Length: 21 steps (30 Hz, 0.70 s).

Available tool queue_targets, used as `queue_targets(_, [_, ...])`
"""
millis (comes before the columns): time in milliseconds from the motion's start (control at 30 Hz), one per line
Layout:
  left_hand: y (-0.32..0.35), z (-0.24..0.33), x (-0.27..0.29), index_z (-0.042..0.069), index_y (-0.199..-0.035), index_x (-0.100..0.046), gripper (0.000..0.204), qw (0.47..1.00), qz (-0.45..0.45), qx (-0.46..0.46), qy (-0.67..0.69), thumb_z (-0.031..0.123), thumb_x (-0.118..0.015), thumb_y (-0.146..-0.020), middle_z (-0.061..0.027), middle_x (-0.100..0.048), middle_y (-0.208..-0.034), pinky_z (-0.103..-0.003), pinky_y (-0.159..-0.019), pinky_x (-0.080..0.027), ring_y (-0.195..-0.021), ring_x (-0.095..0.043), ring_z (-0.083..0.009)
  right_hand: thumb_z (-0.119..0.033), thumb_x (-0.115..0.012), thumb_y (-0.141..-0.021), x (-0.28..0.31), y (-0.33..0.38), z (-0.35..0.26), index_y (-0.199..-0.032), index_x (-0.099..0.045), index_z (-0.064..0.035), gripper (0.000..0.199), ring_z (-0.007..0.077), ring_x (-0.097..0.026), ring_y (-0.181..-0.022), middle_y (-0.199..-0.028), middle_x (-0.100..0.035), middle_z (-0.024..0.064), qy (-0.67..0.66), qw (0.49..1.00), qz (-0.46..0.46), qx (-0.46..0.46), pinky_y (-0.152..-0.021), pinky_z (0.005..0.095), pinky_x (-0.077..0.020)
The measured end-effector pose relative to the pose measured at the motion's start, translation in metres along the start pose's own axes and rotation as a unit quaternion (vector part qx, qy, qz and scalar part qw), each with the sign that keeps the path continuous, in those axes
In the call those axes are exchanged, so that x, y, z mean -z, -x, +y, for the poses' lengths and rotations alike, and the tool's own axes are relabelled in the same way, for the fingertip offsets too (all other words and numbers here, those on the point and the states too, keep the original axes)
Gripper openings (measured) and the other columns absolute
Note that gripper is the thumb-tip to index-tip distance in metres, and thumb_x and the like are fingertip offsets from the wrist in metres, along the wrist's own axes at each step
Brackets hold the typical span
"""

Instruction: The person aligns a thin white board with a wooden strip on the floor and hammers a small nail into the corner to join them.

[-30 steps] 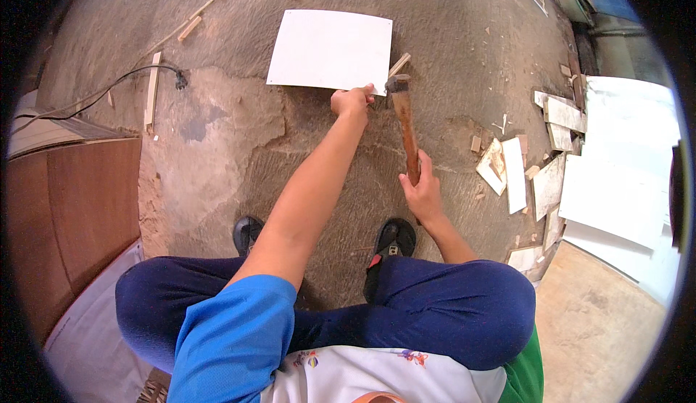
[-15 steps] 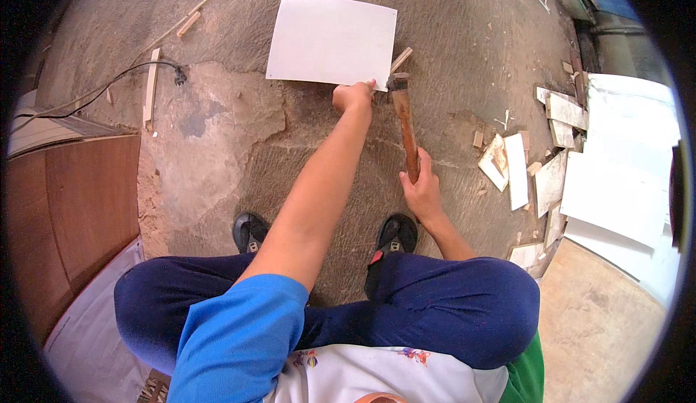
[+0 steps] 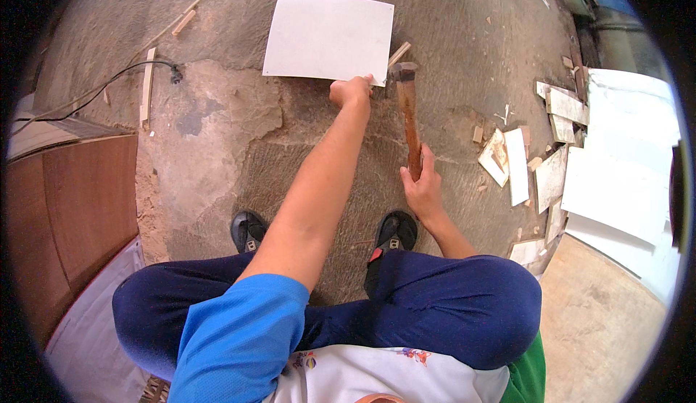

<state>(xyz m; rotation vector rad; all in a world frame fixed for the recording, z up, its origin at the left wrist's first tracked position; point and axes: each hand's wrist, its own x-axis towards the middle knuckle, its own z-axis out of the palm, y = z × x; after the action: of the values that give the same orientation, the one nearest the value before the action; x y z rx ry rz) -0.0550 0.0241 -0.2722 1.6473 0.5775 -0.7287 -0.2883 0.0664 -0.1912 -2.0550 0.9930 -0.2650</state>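
Observation:
A white rectangular board sits ahead of me, with small dark spots, perhaps nails, at its corners. At its near right corner my left hand is closed on the edge, thumb on top and the other fingers curled below. My right hand wraps round the wooden handle of a hammer. The hammer's dark metal head is just right of that corner, apart from my left thumb. Behind the head, a thin wooden strip sticks out past the board's right edge.
White board offcuts and large white sheets lie at the right. To the left are a black cable with a plug, a wooden strip and brown panels. My shoes rest on rough concrete.
The hammer head has shifted slightly up and to the right, off the board's corner. My left hand keeps its hold there, and the board stays nearly in place.

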Motion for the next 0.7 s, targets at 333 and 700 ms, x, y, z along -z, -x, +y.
queue_targets(333, [0.001, 0.0, 0.001, -0.004, -0.073, -0.061, 0.025, 0.998, 0.026, -0.012, -0.055, 0.008, -0.082, -0.065, -0.0131, -0.065, -0.072, -0.033, -0.044, -0.044, -0.053, -0.059, -0.0185, -0.008, -0.057, -0.084, -0.008, -0.003, 0.008, -0.14, -0.025, -0.0009, 0.065, 0.0458, -0.058, -0.096, -0.109, -0.056, 0.0315, -0.011, 1.0, -0.014, 0.009, -0.078, 0.0458, -0.0477])
queue_targets(700, [0.0, -0.001, 0.004, -0.004, -0.077, -0.062, 0.024, 1.0, -0.005, -0.016, -0.017, 0.004, -0.08, -0.066, -0.0116, -0.064, -0.071, -0.032, -0.043, -0.042, -0.05, -0.055, -0.0175, -0.011, -0.063, -0.082, 0.003, -0.027, 0.01, -0.124, -0.043, 0.0, 0.048, 0.0276, -0.064, -0.066, -0.08, -0.062, 0.0182, -0.086, 0.995, 0.037, -0.021, -0.059, 0.0375, -0.0502])
